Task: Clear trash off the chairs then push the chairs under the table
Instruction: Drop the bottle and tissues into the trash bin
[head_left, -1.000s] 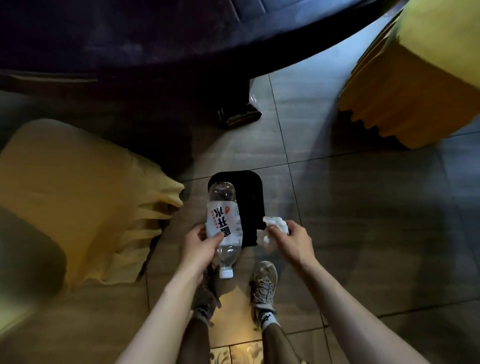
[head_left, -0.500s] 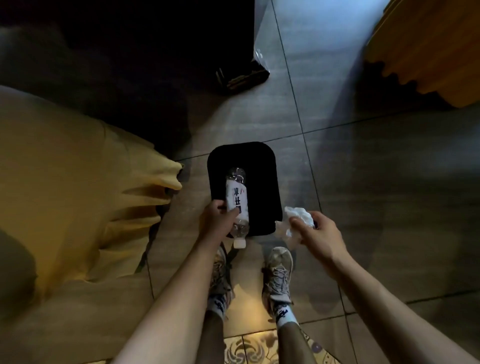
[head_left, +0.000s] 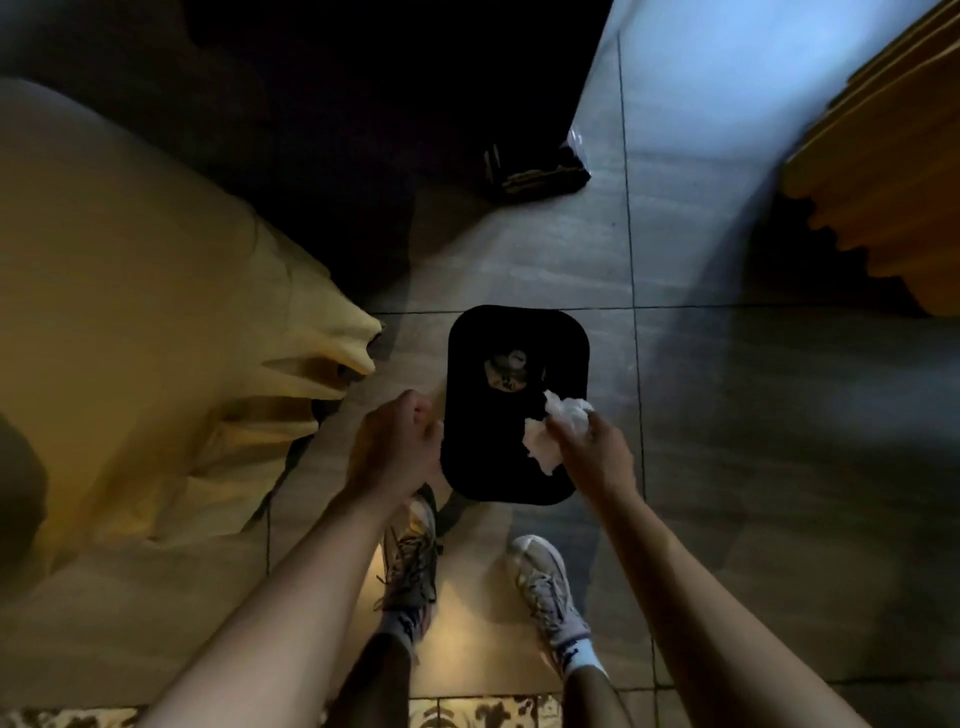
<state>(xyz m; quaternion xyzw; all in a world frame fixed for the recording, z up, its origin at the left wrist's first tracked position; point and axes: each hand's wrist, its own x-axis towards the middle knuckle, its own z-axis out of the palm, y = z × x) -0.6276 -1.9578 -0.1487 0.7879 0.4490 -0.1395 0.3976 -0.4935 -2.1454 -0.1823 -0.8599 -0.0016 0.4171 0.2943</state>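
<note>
Tissue (head_left: 565, 414), one wad, pinched by right hand (head_left: 597, 457) above one bin (head_left: 571, 332) holding one bottle (head_left: 506, 371); left hand (head_left: 395, 447) loosely curled, empty.

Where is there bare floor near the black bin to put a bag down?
Bare tiles lie right of the bin, between it and the right yellow-covered chair, and beyond it toward the table foot. Left is crowded: the left chair's cover nearly reaches the bin.
</note>
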